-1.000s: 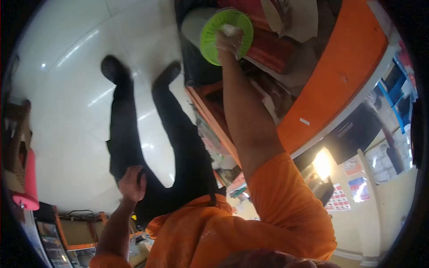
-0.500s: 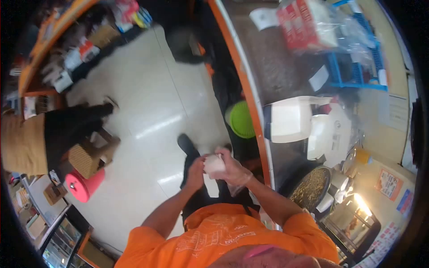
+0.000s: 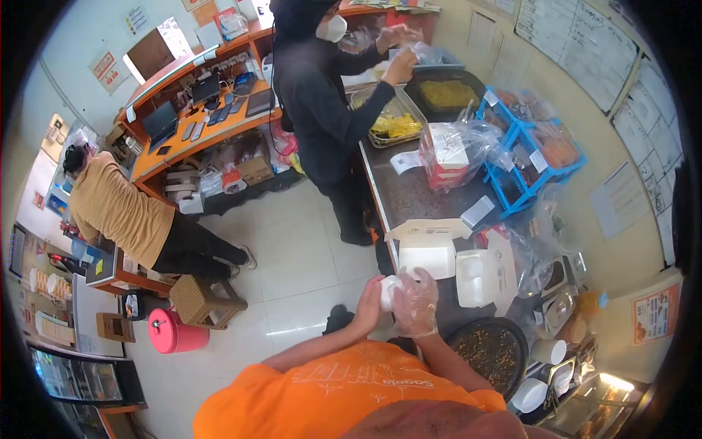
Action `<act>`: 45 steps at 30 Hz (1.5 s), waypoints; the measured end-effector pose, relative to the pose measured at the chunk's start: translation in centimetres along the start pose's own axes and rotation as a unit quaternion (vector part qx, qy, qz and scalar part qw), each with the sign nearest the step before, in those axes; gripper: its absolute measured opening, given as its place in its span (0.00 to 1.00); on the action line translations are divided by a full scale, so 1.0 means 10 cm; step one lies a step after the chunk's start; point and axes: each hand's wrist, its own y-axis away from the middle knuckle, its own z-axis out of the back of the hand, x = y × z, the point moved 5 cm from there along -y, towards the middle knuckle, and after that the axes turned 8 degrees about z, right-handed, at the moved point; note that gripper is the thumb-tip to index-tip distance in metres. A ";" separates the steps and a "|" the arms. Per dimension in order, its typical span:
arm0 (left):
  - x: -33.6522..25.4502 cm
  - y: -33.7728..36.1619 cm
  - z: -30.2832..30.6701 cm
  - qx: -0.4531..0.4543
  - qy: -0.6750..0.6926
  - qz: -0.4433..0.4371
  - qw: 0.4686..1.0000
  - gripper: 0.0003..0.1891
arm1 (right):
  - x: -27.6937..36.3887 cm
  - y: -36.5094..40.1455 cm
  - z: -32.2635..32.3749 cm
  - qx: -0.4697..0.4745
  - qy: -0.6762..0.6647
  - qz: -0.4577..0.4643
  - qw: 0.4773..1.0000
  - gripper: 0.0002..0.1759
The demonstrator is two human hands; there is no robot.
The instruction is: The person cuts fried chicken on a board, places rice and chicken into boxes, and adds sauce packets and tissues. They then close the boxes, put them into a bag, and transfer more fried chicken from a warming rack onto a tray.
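Note:
A small white rounded bundle (image 3: 390,292) is held in front of my chest between both hands; whether it is paper or food I cannot tell. My left hand (image 3: 369,306), bare, closes on its left side. My right hand (image 3: 417,306), in a clear plastic glove, has its fingers curled round the other side. Just beyond the hands, on the dark counter, stand an opened white takeaway box (image 3: 426,257) and a second white box (image 3: 474,279). Right of my gloved hand is a round black pan (image 3: 488,355) of brown crumbly food.
Across the counter (image 3: 409,192), a person in black (image 3: 322,110) handles clear plastic over food trays. Blue baskets (image 3: 523,157) and a red-white carton (image 3: 443,155) line the counter. Someone in a tan shirt (image 3: 121,208) bends at a left-hand desk, near a stool (image 3: 201,298) and pink bin (image 3: 174,331).
My view has tilted up, bringing the person in black and the whiteboards into sight. Both hands, still on the white bundle, have shifted toward the counter beside the boxes.

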 end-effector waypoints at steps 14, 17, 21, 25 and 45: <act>-0.68 -0.60 -0.49 0.247 -0.181 -0.037 0.951 0.31 | -0.97 0.03 -0.59 0.015 -0.521 -0.365 0.771 0.21; -0.77 -0.86 -0.42 0.317 -0.196 -0.011 0.928 0.29 | -1.57 0.24 -0.86 -0.042 -0.617 -0.488 0.616 0.23; -0.45 -1.42 -0.06 0.298 -0.264 -0.109 0.911 0.25 | -1.91 0.12 -0.61 0.093 -0.326 -0.440 0.832 0.25; -0.19 -1.78 0.51 0.281 -0.262 -0.040 0.923 0.19 | -1.92 -0.37 -0.24 0.182 -0.087 -0.312 0.928 0.36; 0.31 -1.91 0.04 0.302 -0.274 0.183 0.895 0.30 | -1.16 0.47 -0.25 0.063 -0.128 -0.428 0.892 0.28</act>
